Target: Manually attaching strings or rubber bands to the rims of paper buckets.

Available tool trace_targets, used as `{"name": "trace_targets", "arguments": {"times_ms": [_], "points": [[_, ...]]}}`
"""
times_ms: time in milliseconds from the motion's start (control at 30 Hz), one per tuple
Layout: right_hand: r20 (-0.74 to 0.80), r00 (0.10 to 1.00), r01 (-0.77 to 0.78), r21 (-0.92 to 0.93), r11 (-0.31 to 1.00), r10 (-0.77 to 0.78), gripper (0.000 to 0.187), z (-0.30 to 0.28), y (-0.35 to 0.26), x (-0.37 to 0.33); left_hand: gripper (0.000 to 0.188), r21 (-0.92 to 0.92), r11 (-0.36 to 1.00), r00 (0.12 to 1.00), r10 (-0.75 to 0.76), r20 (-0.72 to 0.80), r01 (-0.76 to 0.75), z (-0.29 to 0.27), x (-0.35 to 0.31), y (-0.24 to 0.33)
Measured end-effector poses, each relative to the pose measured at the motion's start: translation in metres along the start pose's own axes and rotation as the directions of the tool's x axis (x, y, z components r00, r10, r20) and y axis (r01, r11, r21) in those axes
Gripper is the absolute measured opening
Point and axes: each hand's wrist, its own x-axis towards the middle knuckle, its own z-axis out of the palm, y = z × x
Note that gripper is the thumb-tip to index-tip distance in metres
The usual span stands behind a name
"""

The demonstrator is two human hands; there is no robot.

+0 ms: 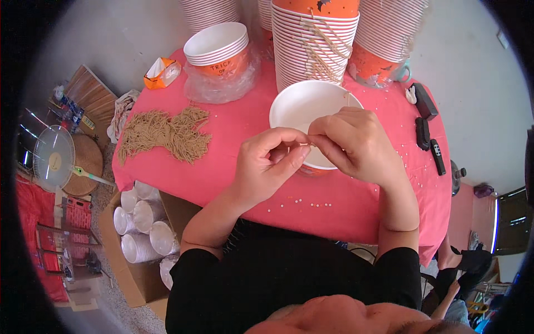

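Evidently, from the head view, the work is partway along; both the left hand (270, 161) and the right hand (356, 142) pinch thumb against forefinger, their tips meeting over the near rim of a white-lined bucket (289, 108), with what looks like a thin end of cord (310, 146) between them (the fingers hide most of it); the bucket stands upright on the pink tablecloth (236, 119), directly in front of the person, and a tan strand (348, 99) shows at its right rim.

Behind it, a tall nested stack (286, 53) has cord loops (325, 53) hanging down its side, so those buckets are probably finished; the short stack (214, 55) in clear plastic shows no cords, and the loose cord bundle (167, 133) at left suggests plenty remains, though no count is possible.

As for writing, dark capital lettering is legible on the short stack's orange wall; bat shapes decorate the tall stack; no brand can be made out.
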Motion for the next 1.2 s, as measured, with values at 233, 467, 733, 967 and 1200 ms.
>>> {"name": "trace_targets", "arguments": {"times_ms": [233,467,733,967,1200], "points": [[-0.020,0.999,0.033,-0.008,0.999,-0.033,0.012,-0.001,-0.003,0.002,0.007,-0.056,0.998,0.999,-0.019,-0.032,0.017,0.001,-0.002,-0.002],[-0.166,0.981,0.072,-0.174,0.982,-0.101,0.014,-0.011,0.001,0.002,0.010,0.096,0.992,0.997,0.080,-0.018,-0.078,-0.007,-0.003,-0.004],[-0.374,0.927,-0.064,-0.191,0.979,-0.013,0.015,-0.029,0.009,-0.001,0.012,0.171,0.980,0.993,0.112,-0.043,-0.103,-0.009,-0.005,-0.011],[-0.464,0.870,-0.227,-0.072,0.971,0.169,0.007,-0.025,0.017,-0.002,0.011,0.150,0.987,0.998,0.049,0.050,-0.056,-0.012,-0.004,-0.016],[-0.350,0.880,-0.327,0.044,0.944,0.321,0.005,-0.027,0.015,-0.004,0.013,0.031,0.999,0.999,0.035,0.030,-0.036,-0.012,-0.009,-0.024]]}}
